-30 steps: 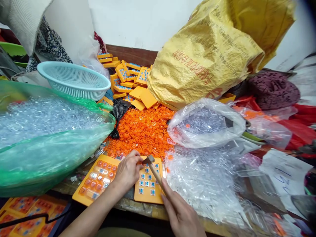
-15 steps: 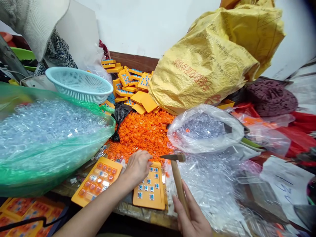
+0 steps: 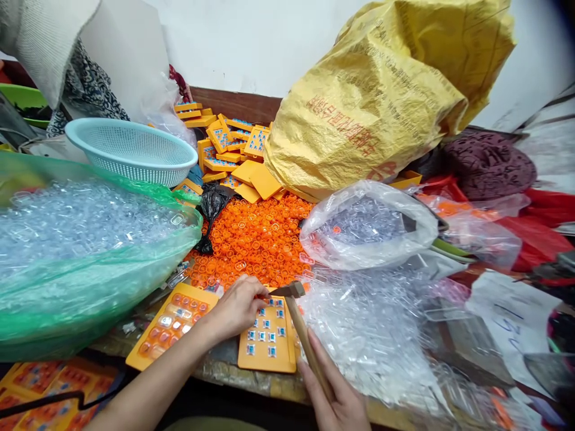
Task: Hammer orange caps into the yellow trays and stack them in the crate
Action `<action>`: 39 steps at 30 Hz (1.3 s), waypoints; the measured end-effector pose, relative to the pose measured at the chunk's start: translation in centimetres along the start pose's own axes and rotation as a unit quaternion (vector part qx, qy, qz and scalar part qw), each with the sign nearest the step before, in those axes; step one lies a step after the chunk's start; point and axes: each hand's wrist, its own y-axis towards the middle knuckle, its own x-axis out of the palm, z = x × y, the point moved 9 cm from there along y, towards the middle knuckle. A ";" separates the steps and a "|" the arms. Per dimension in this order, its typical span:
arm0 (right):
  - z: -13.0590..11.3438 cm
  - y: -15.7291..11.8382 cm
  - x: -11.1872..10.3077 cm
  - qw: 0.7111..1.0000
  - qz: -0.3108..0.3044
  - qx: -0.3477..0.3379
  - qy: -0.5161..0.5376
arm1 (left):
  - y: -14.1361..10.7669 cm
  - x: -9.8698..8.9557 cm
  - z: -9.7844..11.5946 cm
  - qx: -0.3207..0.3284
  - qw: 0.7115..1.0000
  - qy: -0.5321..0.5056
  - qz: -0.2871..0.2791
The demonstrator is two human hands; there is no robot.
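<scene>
A hammer with a wooden handle is in my right hand, its dark head over the upper right of an orange panel dotted with small blue-and-white pieces. My left hand is at the upper left of that panel, fingers pinched near the hammer's pointed end; what they hold, if anything, is too small to tell. To the left, a second orange panel carries clear and orange caps. Behind my hands spreads a heap of orange rings.
A green bag of clear parts fills the left, with a blue basket behind. On the right are a white bag and loose clear pieces. A yellow sack and stacked orange panels stand behind.
The hammer in my right hand has moved left, its pointed end now near my left fingers. The whole view has shifted slightly. My left hand remains at the panel's upper left.
</scene>
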 end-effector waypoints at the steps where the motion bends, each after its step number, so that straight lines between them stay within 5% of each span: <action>1: -0.2 -0.1 0.0 1.000 0.001 -0.005 -0.004 | 0.0 0.2 0.0 0.002 1.000 -0.001 0.002; 5: -1.3 0.3 -0.9 0.999 -0.003 -0.033 -0.007 | -0.3 0.7 -0.2 0.004 1.000 -0.008 0.012; 10: -0.2 0.9 -5.0 0.987 0.140 0.073 -0.002 | -0.7 1.0 -0.7 -0.001 1.000 -0.017 0.026; 14: -2.4 0.7 -1.5 0.997 -0.003 -0.065 -0.051 | -0.7 1.0 -1.0 -0.007 0.999 -0.028 0.029; 16: -2.8 -0.1 -0.1 0.992 -0.022 -0.098 -0.078 | -0.7 1.0 -0.9 -0.008 0.999 -0.034 0.026; 24: -2.3 -0.6 0.9 0.988 -0.049 -0.097 -0.110 | -1.8 0.3 -0.4 -0.013 0.993 -0.019 0.119; 27: -2.8 0.0 0.3 0.985 -0.064 -0.120 -0.105 | -1.8 0.3 -0.4 -0.005 0.993 -0.038 0.115; 32: -5.0 0.3 -1.5 0.980 -0.001 -0.170 -0.099 | -1.2 0.8 -1.5 -0.046 0.995 -0.062 0.070; 37: -3.8 0.4 0.7 0.978 -0.111 -0.105 -0.142 | -1.3 1.0 -2.0 -0.052 0.992 -0.085 0.079; 39: -3.0 0.5 0.7 0.984 -0.108 -0.085 -0.114 | -1.5 0.7 -2.0 -0.056 0.992 -0.081 0.084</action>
